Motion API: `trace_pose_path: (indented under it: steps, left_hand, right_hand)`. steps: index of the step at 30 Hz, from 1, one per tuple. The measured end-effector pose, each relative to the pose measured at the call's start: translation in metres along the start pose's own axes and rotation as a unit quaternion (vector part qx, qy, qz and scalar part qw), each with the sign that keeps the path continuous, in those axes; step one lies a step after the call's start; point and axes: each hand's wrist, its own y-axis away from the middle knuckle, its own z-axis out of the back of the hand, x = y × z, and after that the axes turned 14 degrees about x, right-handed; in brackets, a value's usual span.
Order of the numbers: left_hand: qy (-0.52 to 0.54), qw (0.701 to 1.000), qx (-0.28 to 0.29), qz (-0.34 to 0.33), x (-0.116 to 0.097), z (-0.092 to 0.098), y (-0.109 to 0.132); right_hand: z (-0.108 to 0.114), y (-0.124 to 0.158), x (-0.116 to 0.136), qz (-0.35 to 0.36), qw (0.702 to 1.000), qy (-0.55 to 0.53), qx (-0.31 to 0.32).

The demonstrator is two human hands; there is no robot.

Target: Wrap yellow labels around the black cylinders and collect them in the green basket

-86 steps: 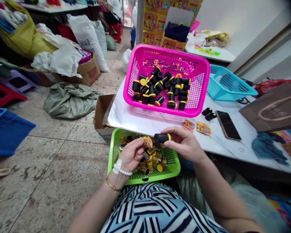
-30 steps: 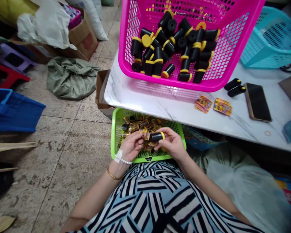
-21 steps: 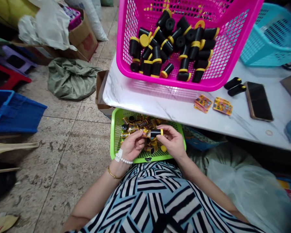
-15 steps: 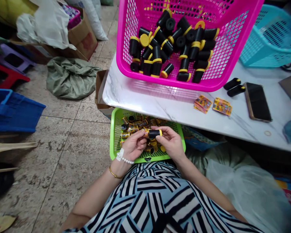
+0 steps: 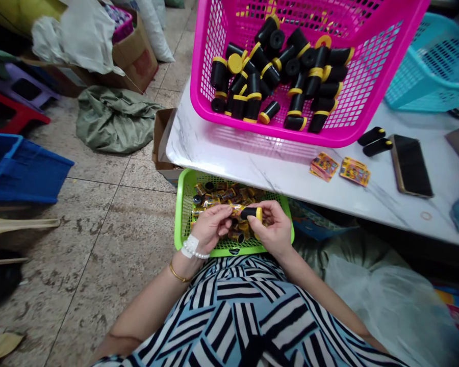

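My left hand (image 5: 210, 229) and my right hand (image 5: 271, 227) meet above a green plastic mesh basket (image 5: 233, 250). Between them they hold a black cylinder with a yellow cap (image 5: 250, 214). My left fingers press a yellow printed label (image 5: 235, 211) against its other end, and my right fingers grip the capped end. Many labelled cylinders (image 5: 222, 196) lie in the green basket. Several bare black cylinders (image 5: 283, 71) lie in a pink mesh basket (image 5: 275, 130) on the white marble table (image 5: 229, 158).
Two black cylinders (image 5: 374, 141), two label stacks (image 5: 324, 166) and a phone (image 5: 411, 165) lie on the table. A teal basket (image 5: 432, 66) stands beyond. A blue crate (image 5: 23, 171), a green sack (image 5: 115, 120) and a cardboard box (image 5: 162, 137) are on or beside the tiled floor.
My hands have come closer together over the green basket, and the label now sits against the cylinder instead of apart from it. The view has tilted down since the earliest frame.
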Motion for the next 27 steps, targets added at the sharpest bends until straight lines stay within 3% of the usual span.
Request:
trace_pose_path:
  steps: [8, 17, 20, 23, 27]
  left_hand:
    - [0.021, 0.999, 0.022, 0.023, 0.004, 0.004, -0.003]
    - [0.149, 0.987, 0.039, 0.044, 0.005, -0.002, -0.006]
    - [0.143, 0.988, 0.047, 0.037, 0.009, -0.001, -0.007]
    - [0.112, 0.993, 0.032, 0.008, 0.011, -0.002, -0.007]
    - [0.008, 0.997, -0.037, -0.066, 0.007, -0.006, -0.001]
  right_hand:
    - [0.005, -0.002, 0.006, -0.04, 0.995, -0.087, 0.009]
    - [-0.001, 0.004, -0.002, -0.008, 1.0, -0.009, -0.007]
    - [-0.002, 0.006, -0.004, 0.007, 0.999, 0.049, -0.006]
    - [-0.003, 0.006, -0.002, 0.022, 0.999, 0.038, 0.024]
    - [-0.001, 0.005, -0.002, 0.06, 0.998, 0.006, 0.022]
